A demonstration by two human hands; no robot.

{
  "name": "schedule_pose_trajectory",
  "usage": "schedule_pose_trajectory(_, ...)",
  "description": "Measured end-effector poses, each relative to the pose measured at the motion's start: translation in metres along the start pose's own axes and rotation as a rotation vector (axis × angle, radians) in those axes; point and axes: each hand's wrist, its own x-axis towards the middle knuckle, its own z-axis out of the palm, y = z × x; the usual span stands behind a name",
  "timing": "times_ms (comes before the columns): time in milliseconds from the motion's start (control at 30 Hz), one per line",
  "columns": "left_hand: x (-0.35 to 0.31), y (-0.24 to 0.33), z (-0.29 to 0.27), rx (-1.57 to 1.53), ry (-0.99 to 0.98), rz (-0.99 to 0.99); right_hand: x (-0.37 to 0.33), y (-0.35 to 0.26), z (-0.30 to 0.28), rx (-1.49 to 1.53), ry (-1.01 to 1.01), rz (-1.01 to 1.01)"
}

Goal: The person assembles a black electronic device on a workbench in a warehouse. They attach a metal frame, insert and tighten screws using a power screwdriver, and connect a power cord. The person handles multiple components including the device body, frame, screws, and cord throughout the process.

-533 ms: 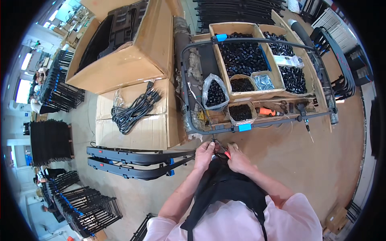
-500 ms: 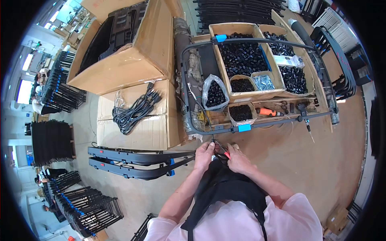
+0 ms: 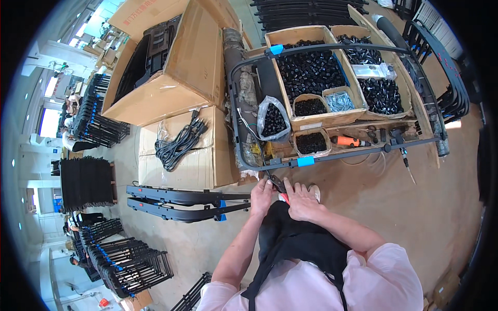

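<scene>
- Just off the near-left corner of the black frame (image 3: 280, 166), toward the person: red-handled tool (image 3: 285, 198), held between left hand (image 3: 262, 196) and right hand (image 3: 302, 202).
- Right fingers: closed over the red handle. Left fingers: curled at the tool's dark head; whether they pinch it or something beside it cannot be told.
- Handling (judged): the tool is probably rigid, compact and light, best taken by its red handle. The frame is likely stiff and fairly light for its span, its smooth bars possibly slippery; hold it by two opposite bars.
- Within the frame's outline, its far bar crossing above: divided box (image 3: 332, 119), with black parts (image 3: 308, 67) in the largest compartment, silver fasteners (image 3: 340, 101) in a small one.
- Inside the frame's left bar: clear bag (image 3: 279, 138) of glossy black pieces (image 3: 274, 120).
- Inside the frame's near bar: small carton (image 3: 314, 154) of fine dark pieces (image 3: 311, 141).
- Left of the frame: large open carton (image 3: 197, 62) with black moulded panels (image 3: 161, 49); nearer the person, another carton (image 3: 202, 171) bearing a bundled cable (image 3: 179, 142).
</scene>
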Motion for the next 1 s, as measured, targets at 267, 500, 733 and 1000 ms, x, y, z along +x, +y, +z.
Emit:
schedule_pose_trajectory(267, 0.004, 0.012, -0.007, -0.154, -0.163, 0.050, -0.015, -0.008, -0.002, 0.066, 0.159, 0.001)
schedule_pose_trajectory(500, 0.016, 0.075, -0.047, 0.480, -0.120, 0.252, -0.025, -0.040, 0.012, 0.002, 0.373, 0.029)
schedule_pose_trajectory(733, 0.066, 0.121, -0.041, 1.440, 0.004, 0.704, -0.014, -0.083, 0.046, -0.023, 0.480, 0.200)
schedule_pose_trajectory(1000, 0.092, 0.106, -0.046, 1.176, -0.226, 0.731, 0.009, -0.120, 0.074, -0.082, 0.630, 0.379)
